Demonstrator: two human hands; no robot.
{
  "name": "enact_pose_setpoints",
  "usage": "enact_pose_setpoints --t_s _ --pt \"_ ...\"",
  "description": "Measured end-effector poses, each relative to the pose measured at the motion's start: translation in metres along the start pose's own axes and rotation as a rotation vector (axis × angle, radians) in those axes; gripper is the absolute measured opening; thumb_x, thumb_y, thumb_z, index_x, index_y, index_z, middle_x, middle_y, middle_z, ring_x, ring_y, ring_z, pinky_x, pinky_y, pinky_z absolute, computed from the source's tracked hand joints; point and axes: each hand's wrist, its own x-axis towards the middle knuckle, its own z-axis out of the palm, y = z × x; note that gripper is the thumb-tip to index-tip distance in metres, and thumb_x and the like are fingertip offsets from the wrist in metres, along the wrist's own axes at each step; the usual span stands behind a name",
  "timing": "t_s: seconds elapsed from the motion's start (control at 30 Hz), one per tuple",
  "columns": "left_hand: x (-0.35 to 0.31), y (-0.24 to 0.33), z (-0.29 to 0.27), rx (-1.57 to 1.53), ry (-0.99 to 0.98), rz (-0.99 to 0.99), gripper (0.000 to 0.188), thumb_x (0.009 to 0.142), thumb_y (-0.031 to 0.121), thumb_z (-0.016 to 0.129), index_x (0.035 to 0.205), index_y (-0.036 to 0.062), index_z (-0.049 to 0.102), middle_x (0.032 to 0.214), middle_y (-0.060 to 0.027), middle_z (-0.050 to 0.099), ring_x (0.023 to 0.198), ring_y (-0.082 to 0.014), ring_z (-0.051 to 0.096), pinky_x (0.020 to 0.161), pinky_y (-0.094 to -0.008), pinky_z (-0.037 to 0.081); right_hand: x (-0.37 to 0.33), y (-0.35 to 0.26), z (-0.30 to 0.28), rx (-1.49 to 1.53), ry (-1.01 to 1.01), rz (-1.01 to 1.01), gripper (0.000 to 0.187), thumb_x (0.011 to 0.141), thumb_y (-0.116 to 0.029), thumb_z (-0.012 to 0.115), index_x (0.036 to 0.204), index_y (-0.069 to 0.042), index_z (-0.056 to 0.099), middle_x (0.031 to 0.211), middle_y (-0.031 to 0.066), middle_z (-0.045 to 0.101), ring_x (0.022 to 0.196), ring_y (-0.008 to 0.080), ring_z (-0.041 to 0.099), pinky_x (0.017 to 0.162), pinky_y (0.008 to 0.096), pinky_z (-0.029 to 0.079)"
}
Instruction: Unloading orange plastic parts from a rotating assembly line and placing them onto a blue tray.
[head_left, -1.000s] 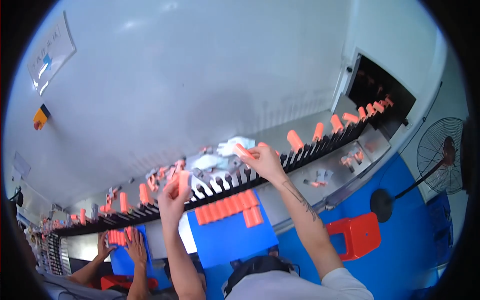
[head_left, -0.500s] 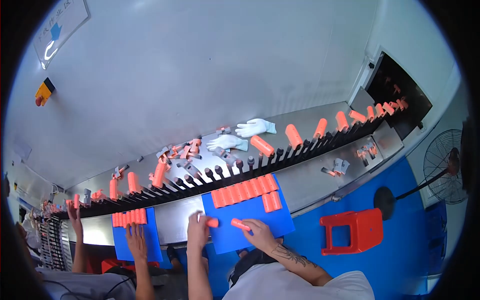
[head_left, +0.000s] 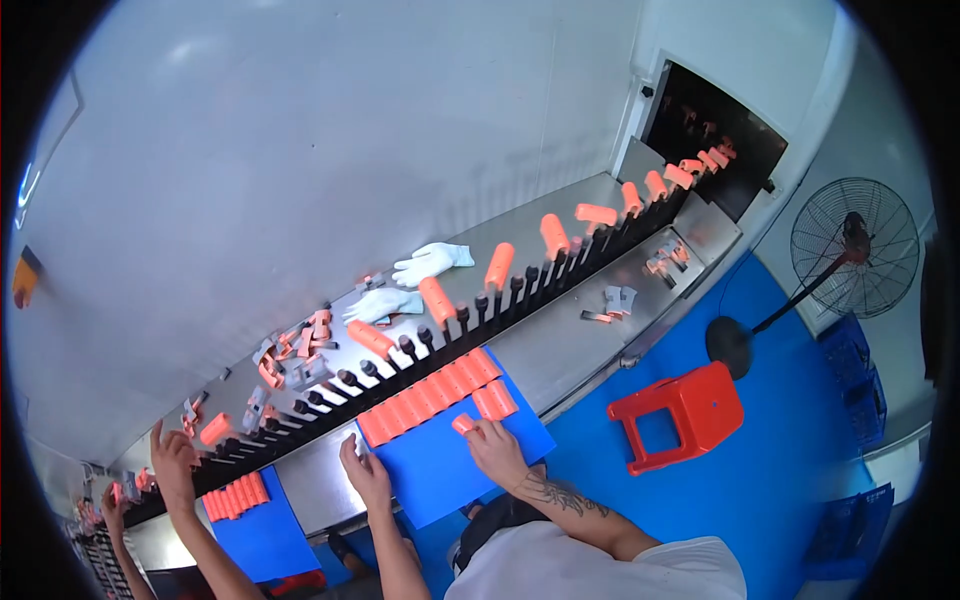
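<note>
My left hand (head_left: 366, 478) is over the left edge of a blue mat (head_left: 440, 480), its fingers apart and nothing visible in them. Above the mat's right half, my right hand (head_left: 497, 452) pinches a coral-orange tube-shaped piece (head_left: 463, 424) between thumb and fingers. A row of matching orange pieces (head_left: 430, 395) lies side by side along the mat's far edge. A short second row (head_left: 494, 400) sits just in front of its right end. Behind the mat runs a line of black upright holders (head_left: 407, 348), some carrying orange pieces (head_left: 437, 300).
White gloves (head_left: 432, 263) and a pile of grey and orange parts (head_left: 295, 350) lie behind the holders. At left, a co-worker's raised hand (head_left: 175, 465) is near the line, beside another blue mat (head_left: 265, 530). A red stool (head_left: 690, 415) and a fan (head_left: 855, 240) stand at right.
The view has swung, shifting the scene left and tilting it. The orange piece in my left hand is gone from it, and those fingers have spread. My right hand still grips its piece.
</note>
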Motion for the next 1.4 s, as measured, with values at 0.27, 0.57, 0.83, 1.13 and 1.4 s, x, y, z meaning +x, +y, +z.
enact_pose_setpoints --t_s 0.27,0.57,0.83,1.13,1.4 --pt "-0.044 0.052 0.022 -0.089 0.026 -0.018 0.047 0.088 0.002 0.055 0.134 -0.0006 0.049 0.133 -0.0173 0.051 0.12 -0.0305 0.053 0.094 -0.0378 0.048 0.03 0.034 -0.025 -0.26 -0.007 0.016 0.009 0.081 -0.016 0.061 0.08 -0.007 0.063 0.087 0.0089 0.059 0.087 0.0251 0.058 0.076 0.0393 0.045" --pt "-0.098 0.11 0.056 -0.077 -0.019 -0.013 0.045 0.087 -0.003 0.057 0.131 -0.0033 0.051 0.126 -0.0201 0.055 0.109 -0.0305 0.058 0.085 -0.0368 0.05 0.009 0.079 -0.106 0.131 0.257 0.156 0.016 0.084 -0.016 0.071 0.096 -0.008 0.066 0.102 0.0095 0.062 0.103 0.0299 0.057 0.088 0.0434 0.045" --pt "-0.012 0.25 0.1 -0.125 -0.069 0.388 0.028 0.091 0.005 0.063 0.117 -0.0046 0.061 0.109 -0.0231 0.065 0.1 -0.0371 0.064 0.088 -0.04 0.051 0.142 0.091 -0.22 0.08 0.469 -0.135 0.034 0.088 -0.014 0.067 0.119 0.0 0.062 0.121 0.0168 0.062 0.116 0.039 0.057 0.1 0.0453 0.046" --pt "0.118 0.285 0.046 0.611 -0.165 0.417 0.007 0.078 0.008 0.066 0.073 0.0026 0.069 0.073 -0.0193 0.069 0.07 -0.0348 0.07 0.063 -0.0455 0.056 0.209 0.036 -0.195 -0.081 -0.056 -0.026 0.026 0.076 -0.027 0.078 0.087 -0.004 0.071 0.084 0.0199 0.07 0.082 0.0386 0.069 0.075 0.0498 0.053" --pt "0.126 0.233 -0.064 0.51 -0.189 0.284 0.03 0.071 0.025 0.081 0.073 -0.0033 0.071 0.075 -0.0206 0.069 0.074 -0.0361 0.069 0.07 -0.0456 0.055 0.211 -0.066 -0.16 -0.15 -0.237 -0.127 0.026 0.076 -0.022 0.077 0.087 0.001 0.071 0.081 0.0228 0.07 0.082 0.0393 0.069 0.075 0.0488 0.055"
